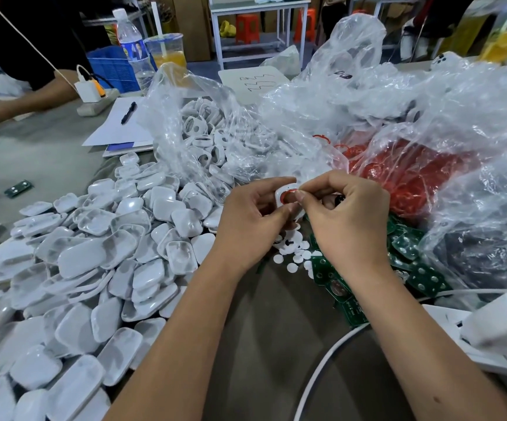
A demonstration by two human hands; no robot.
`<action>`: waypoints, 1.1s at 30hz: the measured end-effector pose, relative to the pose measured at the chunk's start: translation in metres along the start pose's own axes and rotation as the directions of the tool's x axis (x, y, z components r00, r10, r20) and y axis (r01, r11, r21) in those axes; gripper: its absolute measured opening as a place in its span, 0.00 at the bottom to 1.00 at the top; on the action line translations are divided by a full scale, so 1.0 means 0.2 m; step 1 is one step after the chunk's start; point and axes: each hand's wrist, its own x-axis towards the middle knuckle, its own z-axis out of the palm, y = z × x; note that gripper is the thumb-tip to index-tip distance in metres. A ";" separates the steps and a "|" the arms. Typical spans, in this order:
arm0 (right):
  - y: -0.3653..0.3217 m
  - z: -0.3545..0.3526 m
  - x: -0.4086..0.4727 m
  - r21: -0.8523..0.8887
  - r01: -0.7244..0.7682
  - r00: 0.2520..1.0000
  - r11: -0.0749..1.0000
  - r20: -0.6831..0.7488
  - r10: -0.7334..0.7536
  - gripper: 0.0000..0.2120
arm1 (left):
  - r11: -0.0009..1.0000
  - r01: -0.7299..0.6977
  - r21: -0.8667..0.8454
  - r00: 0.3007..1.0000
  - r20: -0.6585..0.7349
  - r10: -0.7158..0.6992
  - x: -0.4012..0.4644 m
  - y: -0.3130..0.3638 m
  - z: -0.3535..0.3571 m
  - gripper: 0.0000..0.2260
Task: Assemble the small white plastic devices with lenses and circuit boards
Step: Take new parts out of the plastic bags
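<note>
My left hand (250,217) grips a small white plastic housing (284,194) at the table's middle. My right hand (346,214) pinches a red ring (287,196) against the housing's round opening. A large heap of white plastic shells (94,262) covers the table to the left. Small white round discs (294,256) lie just below my hands. Green circuit boards (410,253) are piled under and right of my right hand. A clear bag of red rings (413,177) lies behind my right hand, and another clear bag holds white housings (206,135).
Crumpled clear plastic bags (428,101) fill the right and back. Papers with a black pen (128,112), a water bottle (133,47) and a drink cup (167,50) stand at the back left, near another person's arm (18,101). A white cable (322,369) and white box (501,326) lie at the lower right.
</note>
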 end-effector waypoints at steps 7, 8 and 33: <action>0.01 0.00 0.00 0.040 -0.025 1.000 0.999 0.014 0.024 0.07 | 0.998 -0.008 0.067 1.000 -0.014 0.009 0.01 -0.03 -0.01 0.17; 0.01 0.00 0.01 0.055 -0.042 0.999 0.998 0.015 0.041 0.07 | 0.998 -0.004 0.056 1.000 -0.014 0.005 0.01 -0.02 0.00 0.18; 0.00 -0.01 0.00 0.058 -0.042 0.999 0.997 0.014 0.041 0.11 | 0.999 0.018 0.042 1.000 -0.021 -0.018 0.02 -0.01 0.01 0.19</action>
